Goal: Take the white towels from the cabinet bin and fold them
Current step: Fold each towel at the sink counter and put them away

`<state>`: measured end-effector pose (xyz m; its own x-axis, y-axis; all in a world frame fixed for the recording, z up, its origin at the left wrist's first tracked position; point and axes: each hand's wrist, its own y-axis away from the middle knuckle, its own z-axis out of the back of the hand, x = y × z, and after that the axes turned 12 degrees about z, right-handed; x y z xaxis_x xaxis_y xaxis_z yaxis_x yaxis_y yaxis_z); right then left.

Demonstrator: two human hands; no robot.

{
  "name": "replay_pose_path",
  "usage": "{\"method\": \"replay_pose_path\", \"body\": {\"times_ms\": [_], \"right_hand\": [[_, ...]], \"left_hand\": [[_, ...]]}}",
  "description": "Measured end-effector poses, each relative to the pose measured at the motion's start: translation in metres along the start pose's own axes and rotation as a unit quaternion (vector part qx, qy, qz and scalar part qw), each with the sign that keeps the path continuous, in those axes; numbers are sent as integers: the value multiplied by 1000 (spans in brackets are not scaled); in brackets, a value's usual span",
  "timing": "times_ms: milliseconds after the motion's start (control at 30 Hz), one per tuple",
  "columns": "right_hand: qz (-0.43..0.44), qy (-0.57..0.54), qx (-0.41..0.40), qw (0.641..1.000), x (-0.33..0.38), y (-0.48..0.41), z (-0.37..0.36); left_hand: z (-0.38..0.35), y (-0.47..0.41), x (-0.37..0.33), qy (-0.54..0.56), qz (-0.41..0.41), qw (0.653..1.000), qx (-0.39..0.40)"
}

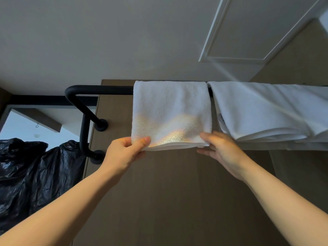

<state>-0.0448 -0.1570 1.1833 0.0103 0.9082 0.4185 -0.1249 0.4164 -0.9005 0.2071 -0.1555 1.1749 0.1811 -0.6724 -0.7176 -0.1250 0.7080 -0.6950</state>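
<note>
A small folded white towel (pixel 170 110) lies on the brown cabinet top (pixel 177 192), its far edge against the black handle bar (pixel 99 89). My left hand (pixel 124 153) pinches the towel's near left corner between thumb and fingers. My right hand (pixel 221 150) has straight fingers touching the towel's near right corner. A stack of folded white towels (pixel 266 110) lies just to the right of it.
A black plastic bag (pixel 32 174) hangs at the left side of the cabinet, below the curved black handle. A white wall and a white panelled door (pixel 252 29) stand beyond the far edge.
</note>
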Motion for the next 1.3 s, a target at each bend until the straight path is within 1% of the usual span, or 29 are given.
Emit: {"method": "replay_pose_path", "body": {"times_ms": [67,133,233,367,433,500,567,667,733,800,933,1033,1133,1200,1300], "right_hand": [[5,22,14,1000,6,1,1],[13,35,1,999,10,4,3],[34,50,-49,997,9,12,-1],[72,80,-127,986,2,16,-5],[72,57,-155,984,2,18,-1],[62,17,-174,983,0,19,1],[42,-28,-193,980,-3,19,0],[27,-91,-236,967,-10,17,-2],[31,-97,-262,960,-13,16,-2],[34,-88,-276,957,-14,16,-4],[36,-85,-276,957,-14,17,-11],[35,-103,-300,948,-10,19,-12],[-4,-191,-325,926,-9,21,-12],[-49,-247,-312,916,-5,21,-14],[-87,-278,-299,909,-2,20,-16]], "left_hand": [[4,-2,0,10,-2,1000,14],[6,-3,-1,18,9,999,33],[1,-1,0,67,24,996,47],[-9,-1,3,120,39,992,26],[-13,-4,4,138,66,988,2],[-15,-8,1,145,75,987,5],[-17,-9,-4,114,52,992,23],[-20,-7,-10,83,43,993,78],[-24,-6,-13,60,34,993,95],[-26,-8,-14,53,33,994,91],[-25,-8,-11,73,50,992,89],[-32,-4,-13,103,62,988,100],[-34,-1,-16,128,66,983,112],[-29,1,-17,124,58,984,118],[-19,3,-16,97,40,987,124]]}}
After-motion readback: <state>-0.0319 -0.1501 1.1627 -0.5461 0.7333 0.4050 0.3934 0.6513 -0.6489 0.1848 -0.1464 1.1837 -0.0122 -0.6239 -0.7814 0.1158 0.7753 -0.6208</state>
